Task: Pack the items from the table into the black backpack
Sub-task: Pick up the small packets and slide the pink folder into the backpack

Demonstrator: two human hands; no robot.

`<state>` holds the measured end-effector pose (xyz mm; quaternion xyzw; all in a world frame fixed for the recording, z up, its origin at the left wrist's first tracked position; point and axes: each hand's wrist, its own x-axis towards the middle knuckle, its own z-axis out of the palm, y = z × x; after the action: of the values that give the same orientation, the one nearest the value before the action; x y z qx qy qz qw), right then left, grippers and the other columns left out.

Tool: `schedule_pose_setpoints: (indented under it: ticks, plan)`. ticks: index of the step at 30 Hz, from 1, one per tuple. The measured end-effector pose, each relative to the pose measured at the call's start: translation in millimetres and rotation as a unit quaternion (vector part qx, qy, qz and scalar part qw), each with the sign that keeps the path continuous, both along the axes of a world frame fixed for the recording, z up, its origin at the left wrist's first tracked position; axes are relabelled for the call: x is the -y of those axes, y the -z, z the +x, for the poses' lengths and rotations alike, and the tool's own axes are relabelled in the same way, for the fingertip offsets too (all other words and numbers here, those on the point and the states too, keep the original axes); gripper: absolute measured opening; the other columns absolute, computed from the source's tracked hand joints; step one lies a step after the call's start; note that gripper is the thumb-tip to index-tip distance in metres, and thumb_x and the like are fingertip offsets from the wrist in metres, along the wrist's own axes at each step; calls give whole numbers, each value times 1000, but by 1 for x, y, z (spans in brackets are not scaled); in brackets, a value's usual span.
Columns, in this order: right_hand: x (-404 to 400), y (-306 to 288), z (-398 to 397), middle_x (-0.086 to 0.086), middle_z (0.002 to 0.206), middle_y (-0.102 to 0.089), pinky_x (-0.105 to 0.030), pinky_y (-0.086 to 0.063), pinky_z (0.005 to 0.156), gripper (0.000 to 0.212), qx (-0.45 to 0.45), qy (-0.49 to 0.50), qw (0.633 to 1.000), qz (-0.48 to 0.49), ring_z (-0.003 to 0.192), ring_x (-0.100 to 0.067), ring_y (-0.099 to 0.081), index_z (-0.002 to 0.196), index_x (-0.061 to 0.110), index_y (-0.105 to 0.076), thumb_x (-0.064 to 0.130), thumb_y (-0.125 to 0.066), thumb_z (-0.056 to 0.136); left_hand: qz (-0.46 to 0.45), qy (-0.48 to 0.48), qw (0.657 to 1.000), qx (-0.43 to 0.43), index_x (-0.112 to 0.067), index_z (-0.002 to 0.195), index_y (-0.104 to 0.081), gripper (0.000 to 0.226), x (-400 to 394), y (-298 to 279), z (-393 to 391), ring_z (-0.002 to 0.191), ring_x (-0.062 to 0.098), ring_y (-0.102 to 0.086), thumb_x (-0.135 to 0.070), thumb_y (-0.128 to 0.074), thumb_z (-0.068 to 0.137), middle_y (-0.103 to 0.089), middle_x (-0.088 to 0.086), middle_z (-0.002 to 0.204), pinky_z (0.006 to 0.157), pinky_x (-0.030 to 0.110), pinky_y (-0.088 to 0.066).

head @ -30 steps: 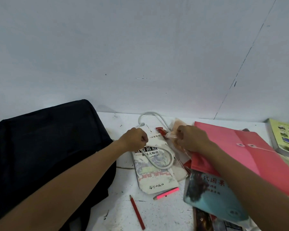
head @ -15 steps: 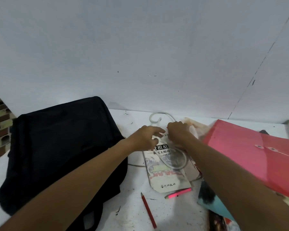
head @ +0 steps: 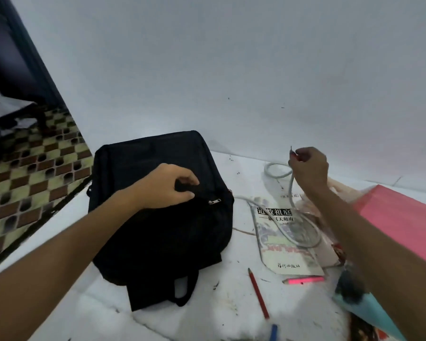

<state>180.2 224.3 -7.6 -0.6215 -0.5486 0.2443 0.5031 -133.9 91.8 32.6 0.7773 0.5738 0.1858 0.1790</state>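
Two hands work at mid-frame. Our left hand (head: 165,187) rests on the black backpack (head: 158,217), left of centre on the white table (head: 103,313), thumb and fingers curled to pinch the fabric beside a silver zipper pull (head: 214,201). Our right hand (head: 309,168), upper right of centre, pinches one end of the white cable (head: 290,193), lifted above a booklet (head: 284,239). Lower down lie a red pencil (head: 258,292) and pink highlighter (head: 304,280); a pink folder (head: 401,217) sits at right.
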Motion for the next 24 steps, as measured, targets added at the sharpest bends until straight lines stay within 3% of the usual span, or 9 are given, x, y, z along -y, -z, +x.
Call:
schedule_pose_setpoints:
  ticks: [2,5,9,12,14,17,19,22,24]
  plan:
    - [16,-7,-29,-8,85,-70,-45,-55,80,7,-31,-77,997,9,84,-26,-67,86,16,-66,16,-69,80,-13,-25,999,-21,-26,105,-69,36,17,4,-27,101,2,-59,-38,-79,73,-65,-14,103,89,17,-45]
    - [45,-12,-80,-5,82,-70,-49,-57,77,13,-61,-182,981,-11,78,-21,-67,80,24,-65,12,-70,78,-32,-58,997,-38,-33,106,-64,54,32,21,-49,107,6,-54,-62,-70,61,-59,-13,111,97,25,-42]
    - [90,-13,-128,-2,82,-70,-39,-58,76,18,-75,-333,940,-21,77,-14,-67,91,12,-67,-1,-68,79,10,-112,990,-80,-27,113,-55,55,38,43,-59,103,9,-46,-38,-81,65,-47,-8,110,89,25,-42]
    - [122,-5,-149,3,88,-70,-22,-54,76,19,29,-462,885,37,82,-9,-67,97,11,-68,2,-68,80,58,-121,987,-93,-22,94,-56,30,44,45,-57,83,12,-51,-28,-72,68,-51,-7,91,73,32,-48]
    - [137,4,-157,3,92,-69,-18,-51,77,21,91,-514,851,57,86,-7,-65,99,9,-68,2,-66,79,85,-121,987,-56,-17,82,-63,14,45,44,-54,71,12,-55,-21,-66,69,-59,-6,78,67,30,-47]
    - [145,18,-172,-3,102,-67,-31,-50,84,29,249,-516,813,102,96,-17,-60,108,11,-65,9,-60,80,136,-167,975,48,-10,83,-74,11,44,31,-59,72,7,-62,-5,-68,74,-70,-4,78,68,13,-48]
    - [145,23,-184,-9,105,-64,-41,-51,80,33,342,-482,796,129,99,-28,-57,110,9,-63,8,-56,78,160,-183,968,66,-7,87,-77,14,40,14,-62,73,2,-62,-3,-69,77,-70,-7,81,71,2,-43]
    - [140,22,-215,-15,102,-64,-43,-56,65,35,382,-423,799,190,95,-38,-59,107,6,-65,10,-46,78,182,-184,964,62,-7,89,-77,15,32,-11,-64,72,0,-62,-2,-68,79,-68,-9,80,71,0,-41]
    - [132,16,-236,-20,119,-58,-44,-56,72,39,398,-388,812,177,106,-42,-56,114,5,-63,13,-42,83,198,-184,960,73,-6,88,-77,15,26,-22,-65,68,-5,-61,0,-67,78,-68,-8,77,68,1,-42]
